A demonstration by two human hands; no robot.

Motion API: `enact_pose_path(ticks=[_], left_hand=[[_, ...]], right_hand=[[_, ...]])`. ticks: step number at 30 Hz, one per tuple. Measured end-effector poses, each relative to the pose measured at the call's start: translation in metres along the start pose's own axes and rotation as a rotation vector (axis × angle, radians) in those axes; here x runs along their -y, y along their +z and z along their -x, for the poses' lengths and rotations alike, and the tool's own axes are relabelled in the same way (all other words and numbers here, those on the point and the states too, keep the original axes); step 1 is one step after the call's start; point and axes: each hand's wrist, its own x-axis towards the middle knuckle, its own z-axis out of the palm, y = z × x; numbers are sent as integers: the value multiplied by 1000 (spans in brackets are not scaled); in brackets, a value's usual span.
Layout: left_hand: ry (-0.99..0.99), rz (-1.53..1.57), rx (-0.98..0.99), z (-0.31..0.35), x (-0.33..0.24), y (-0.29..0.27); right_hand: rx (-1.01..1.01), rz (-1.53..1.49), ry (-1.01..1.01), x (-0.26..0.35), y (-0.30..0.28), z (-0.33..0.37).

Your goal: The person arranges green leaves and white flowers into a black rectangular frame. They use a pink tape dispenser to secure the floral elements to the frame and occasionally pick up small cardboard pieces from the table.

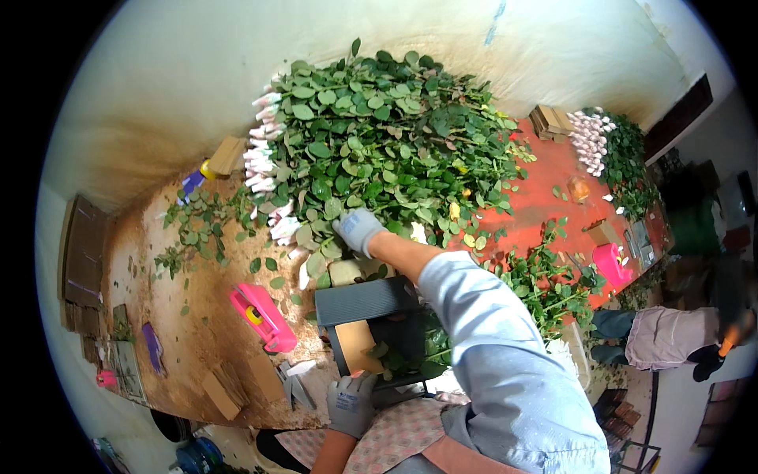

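Spreading across the far middle of the counter [197,347], the leafy stem pile [387,142] leaves you mostly bare room toward the left edge. Your right hand [359,231] touches the pile's near side, your left hand [352,403] is by the black stand [367,300] (fingers clamped or apart, I cannot tell). You have one stand and, left of it, one pink dispenser [276,328].

grey gloves [351,404] | pale-blue sleeve [501,355], white dots | pink checked apron [403,434]
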Motion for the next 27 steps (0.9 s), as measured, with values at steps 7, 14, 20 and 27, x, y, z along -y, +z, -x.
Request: enact_pose_path(ticks=[7,14,20,27], left_hand=[[27,-67,-31,0,-3,3],[-23,-150,60,16,25,42],[-166,-129,172,6,-9,-4],[-65,20,-20,10,-1,11]], right_hand=[[-369,-37,-346,27,-138,133],[-535,140,-486,142,-213,258],[-122,33,-126,135,-160,285],[323,-134,36,92,-30,286]])
